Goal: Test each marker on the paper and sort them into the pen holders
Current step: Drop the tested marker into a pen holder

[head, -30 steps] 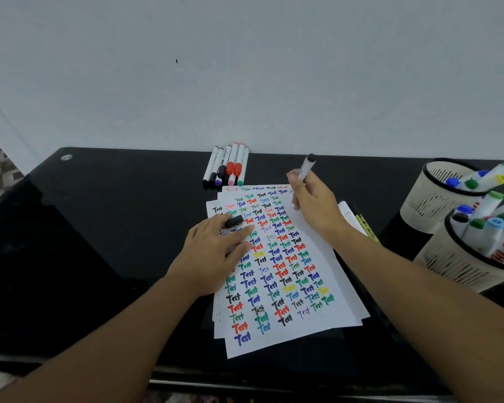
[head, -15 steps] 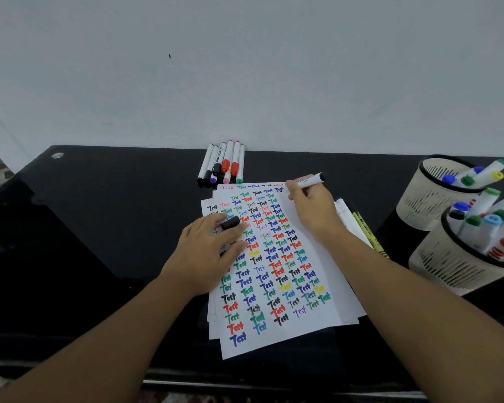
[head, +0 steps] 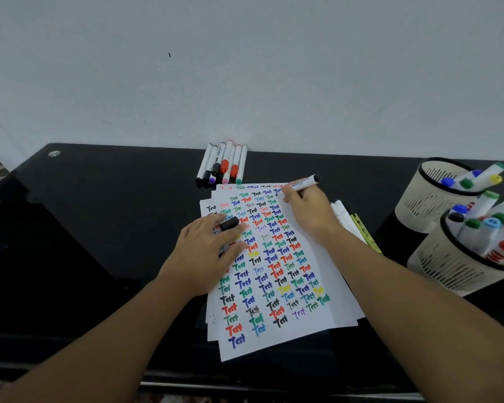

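Testing continues: right hand (head: 304,210) grips black marker (head: 304,182) tip-down on paper (head: 303,289), left hand (head: 207,251) pinches its cap (head: 229,223); holders (head: 437,196) well filled, six markers (head: 221,165) beyond fingertips untested.

The left half of the black counter (head: 85,228) lies bare, with open passage from the front edge to the wall (head: 245,68). A row of markers (head: 221,165) lies at the back against the wall, just beyond the paper stack (head: 288,315). At the right, two crowded pen holders (head: 437,196) (head: 460,263) stand close together, markers jutting from their tops. Loose pens (head: 346,219) lie between paper and holders, narrowing that gap. Both forearms cross the near counter.
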